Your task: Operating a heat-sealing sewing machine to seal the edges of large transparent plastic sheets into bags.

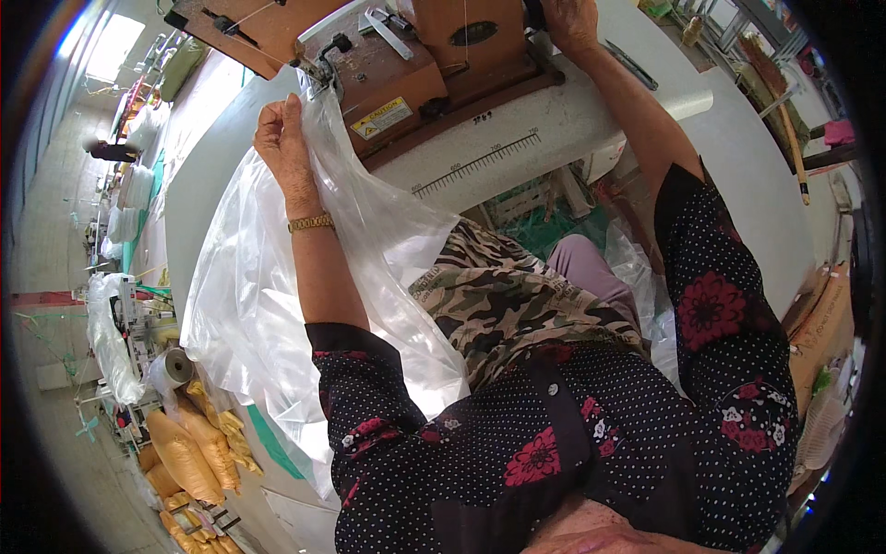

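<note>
A brown industrial sewing machine (406, 83) stands at the top of the view. Thin clear plastic sheeting (249, 268) runs from its needle area (318, 74) down over the table's left part and my lap. My left hand (284, 148), with a gold-coloured watch (310, 222) at the wrist, is closed with fingertips pinched on the sheeting, just left of the needle area. At the machine's right end, my right hand (569, 26) grips the dark handwheel (533, 13); part of its fingers is cut off by the upper edge.
A printed ruler (475, 164) runs along the grey table's (443, 175) front edge. Dark tweezers (631, 65) lie right of the machine. Yellow sacks (189, 452) and a plastic roll (173, 367) stand at lower left. Cardboard (821, 323) leans at the far right.
</note>
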Available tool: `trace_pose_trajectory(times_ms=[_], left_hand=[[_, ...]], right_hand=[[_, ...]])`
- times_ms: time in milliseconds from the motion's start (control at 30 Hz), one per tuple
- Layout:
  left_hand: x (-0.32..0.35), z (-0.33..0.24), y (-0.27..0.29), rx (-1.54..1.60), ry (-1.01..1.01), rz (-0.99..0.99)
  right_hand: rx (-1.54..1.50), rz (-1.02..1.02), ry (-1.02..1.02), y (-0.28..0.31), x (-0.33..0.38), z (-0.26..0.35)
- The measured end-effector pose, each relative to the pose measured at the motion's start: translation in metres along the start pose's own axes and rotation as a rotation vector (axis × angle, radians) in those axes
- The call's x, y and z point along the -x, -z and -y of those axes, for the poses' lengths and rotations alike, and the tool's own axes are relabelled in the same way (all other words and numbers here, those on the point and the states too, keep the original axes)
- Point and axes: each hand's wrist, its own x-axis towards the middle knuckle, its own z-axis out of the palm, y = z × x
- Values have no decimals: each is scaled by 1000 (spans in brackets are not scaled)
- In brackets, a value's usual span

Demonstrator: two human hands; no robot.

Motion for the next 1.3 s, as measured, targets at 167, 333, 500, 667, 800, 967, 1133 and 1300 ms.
trace_pose_trajectory(times_ms=[167,333,500,667,800,967,1133,1300], left_hand=[[-1,8,-4,-9,-80,14],[4,-10,-5,-117,-164,-29],[21,-45,-3,-278,-317,-28],[67,-93,-21,-709,-328,153],[85,-94,-35,-808,-314,120],[90,-87,-34,-934,-324,99],[85,-72,-51,-893,-388,-32],[85,-50,-41,-834,-540,-155]], right_hand=[[-440,-372,-15,-30,2,-3],[-59,-201,5,-33,1,5],[72,-245,-5,-22,1,11],[-120,-133,-43,-1,-1,18],[-623,-202,-340,14,-11,15],[-627,-189,-316,44,-12,31],[-670,-258,-347,28,-21,17],[-477,-367,-176,28,-15,26]])
